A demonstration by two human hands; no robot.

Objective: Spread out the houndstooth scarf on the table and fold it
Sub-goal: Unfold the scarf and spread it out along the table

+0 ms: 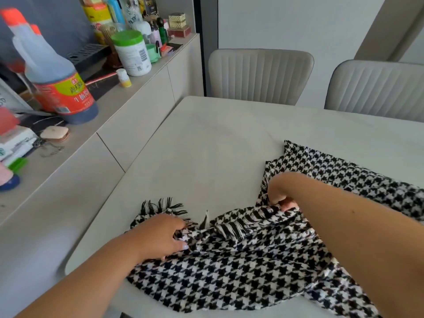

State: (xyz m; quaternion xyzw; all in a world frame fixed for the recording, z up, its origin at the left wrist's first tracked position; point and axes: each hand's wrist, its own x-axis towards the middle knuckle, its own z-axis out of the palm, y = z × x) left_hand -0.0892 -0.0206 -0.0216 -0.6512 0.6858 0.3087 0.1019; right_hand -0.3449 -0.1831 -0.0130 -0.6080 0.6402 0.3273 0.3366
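The black-and-white houndstooth scarf [241,267] lies rumpled across the near right part of the pale table [206,138]. Its fringed end [160,206] points left, just beyond my left hand [160,235], which pinches the cloth beside the fringe. My right hand [281,198] is closed on a bunched fold of the scarf a little farther back. Another stretch of scarf runs off to the right behind my right forearm.
A long sideboard [128,125] borders the table's left side, crowded with a soy sauce bottle [55,79], a white tub with a green lid [132,52] and other small items. Two padded grey chairs [259,74] stand at the far edge.
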